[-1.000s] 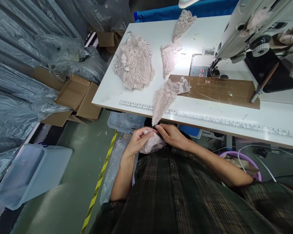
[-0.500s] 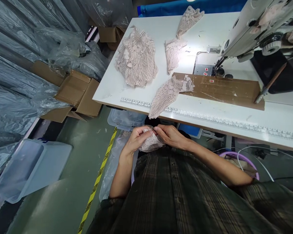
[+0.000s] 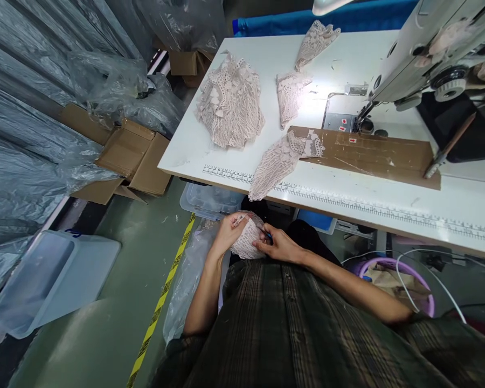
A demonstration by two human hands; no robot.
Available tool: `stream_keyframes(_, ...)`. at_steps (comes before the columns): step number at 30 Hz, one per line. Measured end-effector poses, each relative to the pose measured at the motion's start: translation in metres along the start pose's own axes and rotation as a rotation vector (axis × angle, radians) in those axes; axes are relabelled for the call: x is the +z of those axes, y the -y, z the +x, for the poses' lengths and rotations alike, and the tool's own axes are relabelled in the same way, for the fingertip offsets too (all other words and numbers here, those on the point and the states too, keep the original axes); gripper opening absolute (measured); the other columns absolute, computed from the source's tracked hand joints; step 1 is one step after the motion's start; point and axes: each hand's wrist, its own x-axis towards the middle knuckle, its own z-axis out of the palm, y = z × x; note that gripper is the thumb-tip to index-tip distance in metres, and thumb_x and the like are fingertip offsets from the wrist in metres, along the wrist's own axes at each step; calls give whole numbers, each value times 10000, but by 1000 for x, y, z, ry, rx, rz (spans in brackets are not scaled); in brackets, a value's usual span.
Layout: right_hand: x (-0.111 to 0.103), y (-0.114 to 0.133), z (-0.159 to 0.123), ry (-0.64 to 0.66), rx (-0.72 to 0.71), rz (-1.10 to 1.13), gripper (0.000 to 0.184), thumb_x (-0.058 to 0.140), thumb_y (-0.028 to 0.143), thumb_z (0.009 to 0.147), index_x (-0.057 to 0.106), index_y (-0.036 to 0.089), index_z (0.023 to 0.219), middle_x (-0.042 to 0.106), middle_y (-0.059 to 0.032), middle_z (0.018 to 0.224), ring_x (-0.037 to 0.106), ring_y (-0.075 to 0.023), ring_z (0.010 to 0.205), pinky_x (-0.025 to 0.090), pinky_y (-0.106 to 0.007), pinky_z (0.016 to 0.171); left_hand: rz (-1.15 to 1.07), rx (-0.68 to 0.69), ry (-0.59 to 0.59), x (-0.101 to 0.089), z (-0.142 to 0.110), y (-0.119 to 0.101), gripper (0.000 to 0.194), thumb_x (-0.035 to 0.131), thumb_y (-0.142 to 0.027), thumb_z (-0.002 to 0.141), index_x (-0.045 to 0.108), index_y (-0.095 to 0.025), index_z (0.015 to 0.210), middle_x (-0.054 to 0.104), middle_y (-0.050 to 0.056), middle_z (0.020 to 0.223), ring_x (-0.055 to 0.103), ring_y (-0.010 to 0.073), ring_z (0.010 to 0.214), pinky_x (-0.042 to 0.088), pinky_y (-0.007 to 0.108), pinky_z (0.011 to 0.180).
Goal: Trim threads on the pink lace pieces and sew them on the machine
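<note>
In front of my lap my left hand (image 3: 228,230) is closed, pinching a pale pink lace piece (image 3: 246,240) by its upper edge. My right hand (image 3: 282,243) grips small thread snips (image 3: 266,234), dark with a bit of blue, their tip pointing at the lace; most of the tool is hidden by the fingers. The right fingertips touch the lace's right side. Above my hands, another lace piece (image 3: 272,166) overhangs the table's front edge, its other end on a brown cardboard strip (image 3: 367,156).
A lace pile (image 3: 232,105) and two smaller lace pieces (image 3: 293,94) lie on the white table (image 3: 181,156). A sewing machine (image 3: 412,59) stands at right. Cardboard boxes (image 3: 133,153), a clear plastic bin (image 3: 52,280) and a purple basket (image 3: 430,302) are on the floor.
My right hand has drawn away from the left and now shows snips between its fingers. The lace piece is spread wider between my hands. The view has shifted slightly.
</note>
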Motion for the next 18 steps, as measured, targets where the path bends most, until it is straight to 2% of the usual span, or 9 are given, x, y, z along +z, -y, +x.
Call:
stream_keyframes(2,-3,-5,-2,20,44,-161,209,552,365,903,447,185,891,511,26,681,471,-111,570,325,-236,550,70,6,-43,3,10,20,398,679,-435,745,711,-134,1004,700,129,1076,629,286,1038,453,421,962)
stream_keyframes(4,-9,-8,-6,16,54,-221,176,569,324,892,485,170,915,554,-7,698,516,-139,593,312,-256,566,106,8,-52,6,16,35,441,749,-364,659,705,-136,1035,665,151,1168,566,326,1162,375,459,1050)
stream_keyframes(6,-16,-7,-11,14,50,-270,170,561,317,897,511,163,949,576,-27,700,547,-165,614,304,-268,577,133,15,-53,6,18,41,491,789,-323,598,702,-127,1039,631,180,1222,503,360,1240,315,483,1093)
stream_keyframes(8,-24,-1,-15,9,34,-301,181,537,334,912,519,165,975,574,-23,677,552,-175,613,297,-273,580,141,36,-52,4,17,37,494,793,-346,602,699,-124,1033,595,193,1272,457,370,1284,285,484,1109)
stream_keyframes(11,-38,20,-22,-40,-62,-256,186,496,357,931,507,175,967,539,12,627,497,-144,549,285,-263,561,110,95,-23,-1,13,10,499,711,-481,717,671,-147,1085,589,157,1284,511,309,1230,369,415,1053)
stream_keyframes(13,-47,39,-26,-111,-172,-147,177,488,360,930,491,183,936,509,37,606,443,-115,509,284,-246,540,36,154,28,-4,10,-17,520,593,-580,807,650,-151,1096,656,128,1145,612,243,1037,462,345,918)
stream_keyframes(15,-54,56,-30,-192,-270,-32,168,499,354,921,484,189,899,486,50,602,403,-94,490,287,-229,520,-79,235,54,-3,6,-45,520,518,-629,846,650,-146,986,683,86,908,618,181,801,478,286,780)
stream_keyframes(18,-62,73,-35,-319,-365,69,149,517,331,906,508,185,874,517,33,647,403,-83,509,309,-220,513,-82,306,-67,4,0,-74,422,549,-569,852,576,-166,732,557,-5,636,485,114,586,402,227,604)
